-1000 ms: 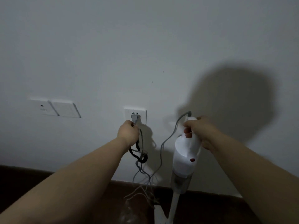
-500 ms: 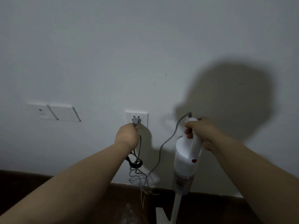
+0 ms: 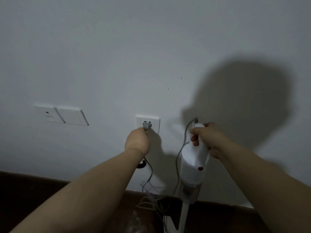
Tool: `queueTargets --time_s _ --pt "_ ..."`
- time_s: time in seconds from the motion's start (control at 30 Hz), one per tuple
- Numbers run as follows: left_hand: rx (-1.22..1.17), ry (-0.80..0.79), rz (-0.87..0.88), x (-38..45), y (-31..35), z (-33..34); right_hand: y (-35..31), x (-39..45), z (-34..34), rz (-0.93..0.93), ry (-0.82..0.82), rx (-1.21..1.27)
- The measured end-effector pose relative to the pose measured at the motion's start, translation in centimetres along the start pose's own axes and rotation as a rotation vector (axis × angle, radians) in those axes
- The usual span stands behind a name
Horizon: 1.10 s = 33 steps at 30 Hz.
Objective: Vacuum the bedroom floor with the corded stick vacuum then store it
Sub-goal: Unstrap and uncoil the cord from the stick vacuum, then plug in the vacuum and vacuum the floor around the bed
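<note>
Left hand (image 3: 137,142) pinches grey plug (image 3: 147,126); right hand (image 3: 207,137) grips smooth white vacuum (image 3: 193,167).

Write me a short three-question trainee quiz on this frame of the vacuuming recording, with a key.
1. True or false: the right hand grips the handle at the top of the vacuum.
2. Multiple choice: the left hand holds the grey plug at
A. the blank wall plate on the left
B. the white outlet on the wall
C. the floor by the baseboard
3. Fill in: the loose grey cord hangs down the wall and piles up on the dark ____.

Key: 1 true; 2 B; 3 floor. Whether the plug's prongs are fully in the outlet cannot be told from this view.
</note>
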<state>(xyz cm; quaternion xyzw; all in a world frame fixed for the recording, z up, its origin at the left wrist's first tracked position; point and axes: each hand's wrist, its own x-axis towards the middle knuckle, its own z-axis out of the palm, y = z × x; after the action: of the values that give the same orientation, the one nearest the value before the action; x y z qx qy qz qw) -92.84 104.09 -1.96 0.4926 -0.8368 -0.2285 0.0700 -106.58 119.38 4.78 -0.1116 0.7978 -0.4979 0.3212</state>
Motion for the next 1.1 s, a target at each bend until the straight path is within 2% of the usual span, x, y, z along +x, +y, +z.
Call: queueTargets --time_s 0.27,0.5,0.6,0.67,0.73,0.87,1.0,1.1 --pt "-0.047 0.044 -0.016 1.0 0.9 0.2 0.9 0.8 -0.8 -0.026 0.028 -0.012" --pt "-0.068 -0.021 -0.015 0.6 1.3 -1.0 1.4 1.2 -0.3 -0.062 0.011 0.03" --pt "-0.23 0.035 -0.118 -1.1 2.0 -1.7 2.1 0.9 -0.5 -0.03 -0.034 0.137" --pt "-0.375 0.082 -0.122 -2.9 2.6 -2.2 2.6 0.7 -1.0 0.003 -0.061 0.183" --pt "-0.542 -0.03 -0.071 -4.4 3.6 -2.7 2.7 0.4 -1.8 0.041 -0.108 0.235" --pt "-1.057 -0.387 0.003 -6.8 6.5 -3.5 2.6 -0.4 -2.9 0.079 -0.252 0.375" --pt "-1.357 -0.52 -0.059 -7.4 8.5 -2.8 3.1 -1.4 -3.6 0.114 -0.39 0.434" --pt "-1.378 -0.57 -0.107 -7.8 9.0 -1.3 3.6 -1.6 -3.8 0.096 -0.43 0.465"
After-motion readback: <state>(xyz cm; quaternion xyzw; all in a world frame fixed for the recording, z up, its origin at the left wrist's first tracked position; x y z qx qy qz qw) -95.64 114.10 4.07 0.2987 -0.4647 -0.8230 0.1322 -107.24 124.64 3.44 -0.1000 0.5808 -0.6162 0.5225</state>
